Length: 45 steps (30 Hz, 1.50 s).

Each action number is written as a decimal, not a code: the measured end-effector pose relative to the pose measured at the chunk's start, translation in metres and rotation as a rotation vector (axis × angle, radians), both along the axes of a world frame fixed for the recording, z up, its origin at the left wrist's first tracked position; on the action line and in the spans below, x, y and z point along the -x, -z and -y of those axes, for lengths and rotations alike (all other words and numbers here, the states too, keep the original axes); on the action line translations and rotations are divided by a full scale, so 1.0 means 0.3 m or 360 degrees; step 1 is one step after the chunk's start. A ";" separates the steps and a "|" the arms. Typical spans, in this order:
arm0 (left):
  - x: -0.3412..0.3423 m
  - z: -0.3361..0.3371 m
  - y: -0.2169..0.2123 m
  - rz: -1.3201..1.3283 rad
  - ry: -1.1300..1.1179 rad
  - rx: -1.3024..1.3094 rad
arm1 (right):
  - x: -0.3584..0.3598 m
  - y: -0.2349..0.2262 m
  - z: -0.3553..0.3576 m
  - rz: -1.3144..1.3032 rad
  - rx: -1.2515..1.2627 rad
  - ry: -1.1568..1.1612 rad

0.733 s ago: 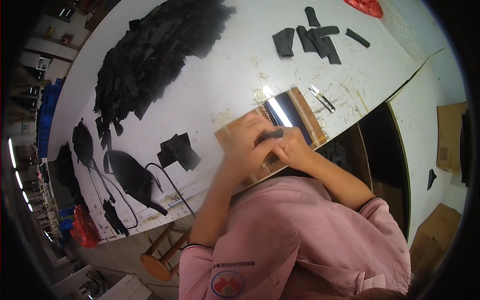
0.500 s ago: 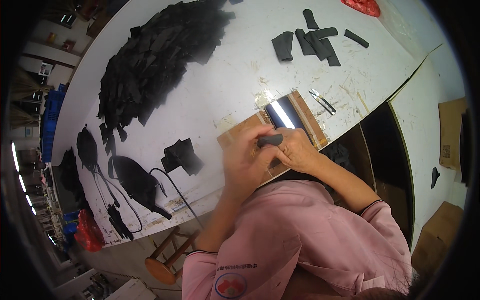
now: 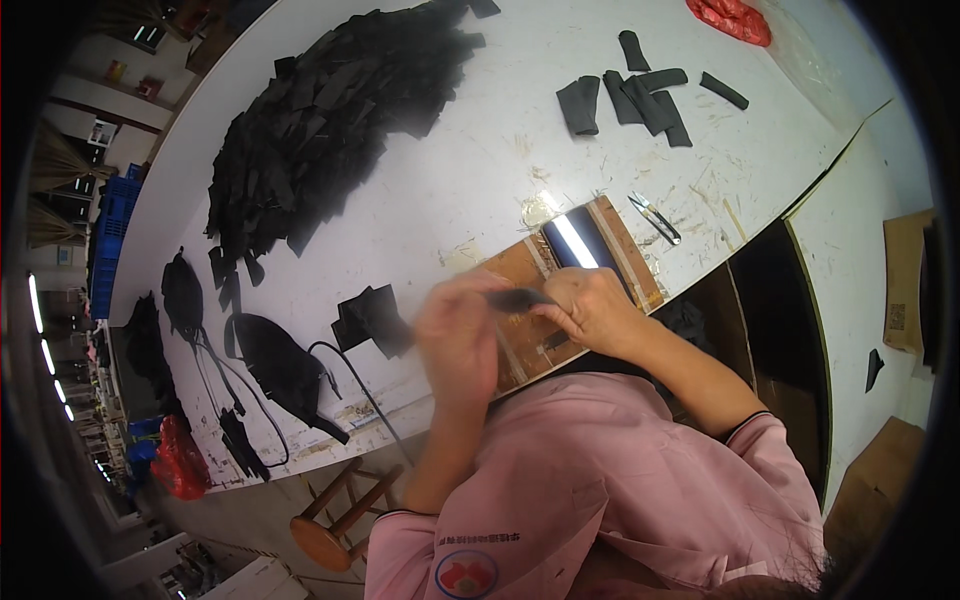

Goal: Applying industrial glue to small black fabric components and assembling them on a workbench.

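Over wooden board [image 3: 520,275], hands hold black strip [image 3: 518,298]

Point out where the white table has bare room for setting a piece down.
Bare white table lies between the big black pile, the small strips and the wooden board. Crowded: the board under both hands, and the left edge with the black pouches and cords.

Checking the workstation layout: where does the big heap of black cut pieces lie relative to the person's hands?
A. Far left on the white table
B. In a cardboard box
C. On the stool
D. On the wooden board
A: the heap of black pieces spreads over the white table, up and left of both hands, not on the wooden board.
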State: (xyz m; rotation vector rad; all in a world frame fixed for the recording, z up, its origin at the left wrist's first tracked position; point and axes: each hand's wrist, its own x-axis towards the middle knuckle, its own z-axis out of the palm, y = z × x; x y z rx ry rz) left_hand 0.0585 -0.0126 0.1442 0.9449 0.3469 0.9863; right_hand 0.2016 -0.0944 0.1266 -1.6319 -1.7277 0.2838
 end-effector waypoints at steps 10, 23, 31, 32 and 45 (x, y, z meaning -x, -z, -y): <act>0.016 -0.038 -0.051 -0.0670 -0.0063 -0.0985 | 0.037 -0.014 0.019 0.0011 0.0066 0.0104; 0.230 -0.111 0.188 -0.1616 -0.1031 -0.0465 | -0.220 -0.270 -0.157 -0.1427 -0.0150 0.0251; 0.478 -0.153 0.331 -0.2228 -0.0888 -0.1315 | -0.074 -0.002 0.044 -0.1406 0.0148 0.0707; 0.478 -0.151 0.342 -0.2233 -0.0887 -0.1311 | -0.040 0.025 0.069 -0.1367 0.0285 0.0705; 0.449 -0.169 0.403 -0.2898 -0.0664 -0.1724 | 0.091 0.161 0.200 -0.1402 0.0745 0.0458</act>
